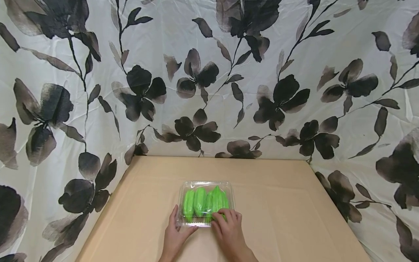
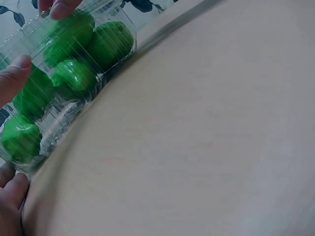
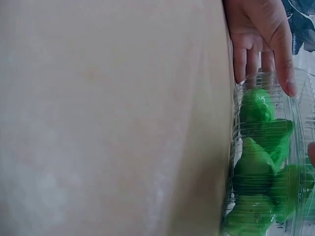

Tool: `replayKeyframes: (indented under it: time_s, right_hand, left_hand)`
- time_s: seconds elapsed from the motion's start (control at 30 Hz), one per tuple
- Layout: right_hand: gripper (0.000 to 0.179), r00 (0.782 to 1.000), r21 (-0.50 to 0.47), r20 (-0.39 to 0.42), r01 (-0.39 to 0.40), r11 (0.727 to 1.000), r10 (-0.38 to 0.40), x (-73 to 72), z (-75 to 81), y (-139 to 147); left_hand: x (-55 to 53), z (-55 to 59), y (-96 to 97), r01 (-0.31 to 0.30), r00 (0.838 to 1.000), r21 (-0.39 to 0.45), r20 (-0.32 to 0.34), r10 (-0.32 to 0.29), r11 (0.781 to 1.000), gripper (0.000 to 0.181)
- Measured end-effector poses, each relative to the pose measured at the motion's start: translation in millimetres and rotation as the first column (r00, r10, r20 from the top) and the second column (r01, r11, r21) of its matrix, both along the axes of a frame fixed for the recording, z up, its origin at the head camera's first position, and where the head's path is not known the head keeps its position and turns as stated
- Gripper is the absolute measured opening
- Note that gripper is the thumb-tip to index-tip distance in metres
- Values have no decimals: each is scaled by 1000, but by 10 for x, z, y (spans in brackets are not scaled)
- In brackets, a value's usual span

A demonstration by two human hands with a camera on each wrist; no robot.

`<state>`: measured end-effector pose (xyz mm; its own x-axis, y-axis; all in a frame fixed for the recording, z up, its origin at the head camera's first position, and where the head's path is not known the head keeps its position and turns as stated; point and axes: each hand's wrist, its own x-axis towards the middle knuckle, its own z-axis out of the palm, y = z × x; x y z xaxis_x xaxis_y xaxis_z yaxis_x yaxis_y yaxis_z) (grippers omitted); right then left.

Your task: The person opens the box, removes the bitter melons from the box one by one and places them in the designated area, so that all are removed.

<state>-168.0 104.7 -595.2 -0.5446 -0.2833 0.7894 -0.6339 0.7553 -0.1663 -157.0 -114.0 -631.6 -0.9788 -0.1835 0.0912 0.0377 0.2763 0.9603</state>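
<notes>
A clear plastic clamshell box (image 1: 206,223) rests on the table, its lid down over several bright green, ridged, oblong fruits (image 1: 200,201) with pointed ends. At the box's left front corner, my left hand (image 1: 174,236) holds it, with the thumb at the front and the fingers along the left side. My right hand (image 1: 230,231) is over the right front part, its thumb and fingertips pinching at the lid's front edge. In the right wrist view the left thumb (image 3: 288,73) lies against the plastic. The left wrist view shows the right fingertips (image 2: 64,7) close together at the lid.
The box stands on a tan table top (image 1: 278,203) with its back edge against a hanging cloth (image 1: 229,109) printed with dark flowers. That cloth also runs along both sides of the table.
</notes>
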Motion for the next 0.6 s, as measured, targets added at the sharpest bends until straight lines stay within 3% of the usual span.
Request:
replayKeyframes:
  time_s: [0.23,0.37,0.53,0.6]
  right_hand:
    - [18,995,14,-91,-41,999,42,29,-9,-29]
    - [18,994,30,-86,-58,998,60,46,-24,-49]
    - [3,995,64,-77,-53,997,58,59,-43,-88]
    - [9,996,81,-73,-46,996,52,66,-48,-98]
  left_hand:
    - [11,-48,34,-5,1000,5,-21,5,1000,110]
    - [0,-54,33,5,1000,19,-27,-4,1000,110]
    - [4,-38,17,3,999,37,-36,-2,999,108]
    - [7,-29,11,2,999,39,-35,-1,999,107]
